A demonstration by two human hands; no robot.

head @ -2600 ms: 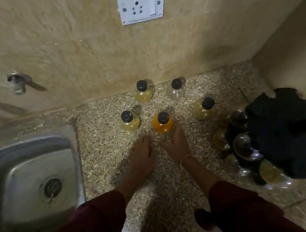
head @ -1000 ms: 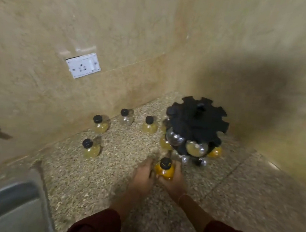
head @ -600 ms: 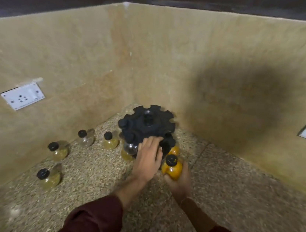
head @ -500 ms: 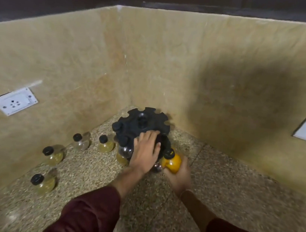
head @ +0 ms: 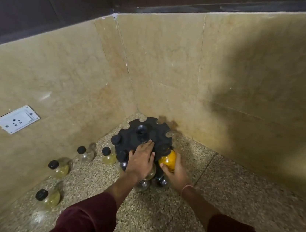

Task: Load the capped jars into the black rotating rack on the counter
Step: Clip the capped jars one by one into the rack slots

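The black rotating rack (head: pixel 147 134) stands in the counter's back corner, its notched top disc facing me. My left hand (head: pixel 140 161) lies flat on the front of that disc, fingers spread. My right hand (head: pixel 175 171) grips an orange jar (head: pixel 168 159), whose neck sits at a notch on the rack's right front edge; its cap is hidden under the disc. Several clear and yellowish jars hang in the rack below my left hand. More black-capped jars stand on the counter to the left: one (head: pixel 107 155) beside the rack, another (head: pixel 85 152) further left, and a third (head: pixel 58 167) nearer the wall.
Beige tiled walls close the corner behind and to the right of the rack. A white socket plate (head: pixel 17 118) is on the left wall. Another capped jar (head: pixel 47 197) stands near the lower left. The speckled stone counter (head: pixel 235 193) stretches to the right.
My right hand has carried the orange jar from the counter up to the rack's right front notch. My left hand moved onto the rack's top. The view swung right, away from the sink.
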